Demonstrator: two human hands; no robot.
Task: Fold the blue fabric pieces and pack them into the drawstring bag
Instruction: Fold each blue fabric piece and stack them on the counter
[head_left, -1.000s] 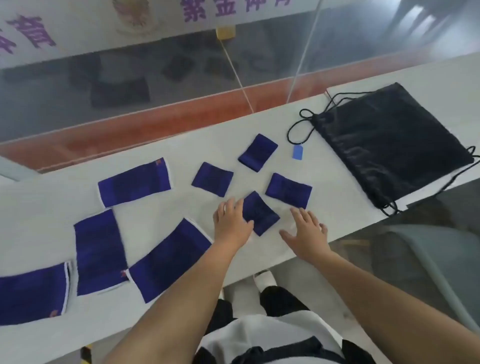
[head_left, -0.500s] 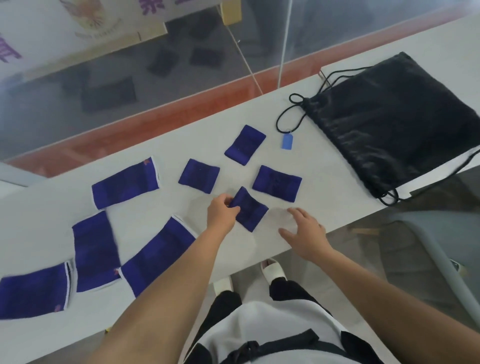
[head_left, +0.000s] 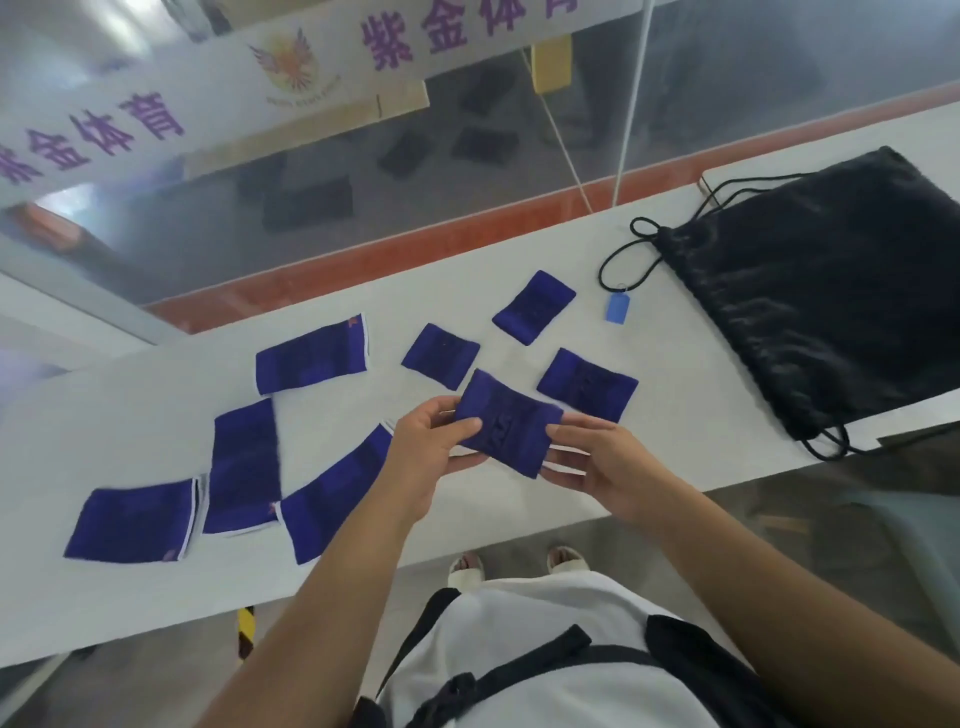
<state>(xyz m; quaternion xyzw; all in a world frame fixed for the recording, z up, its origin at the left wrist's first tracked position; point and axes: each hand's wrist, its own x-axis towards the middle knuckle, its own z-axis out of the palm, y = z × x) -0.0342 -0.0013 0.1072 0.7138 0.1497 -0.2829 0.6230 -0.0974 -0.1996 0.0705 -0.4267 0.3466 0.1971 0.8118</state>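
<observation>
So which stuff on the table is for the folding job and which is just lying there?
For the job:
held blue piece, in left hand and right hand
small blue pieces
long blue pieces
drawstring bag

Just lying about:
blue tag

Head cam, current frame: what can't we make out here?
- Drawstring bag: right side cut off by the frame edge; mouth open or cinched not discernible.
- Long blue piece: its right end hidden behind the left hand.
- Held blue piece: fold layers unclear; edges covered by both thumbs, right hand.
</observation>
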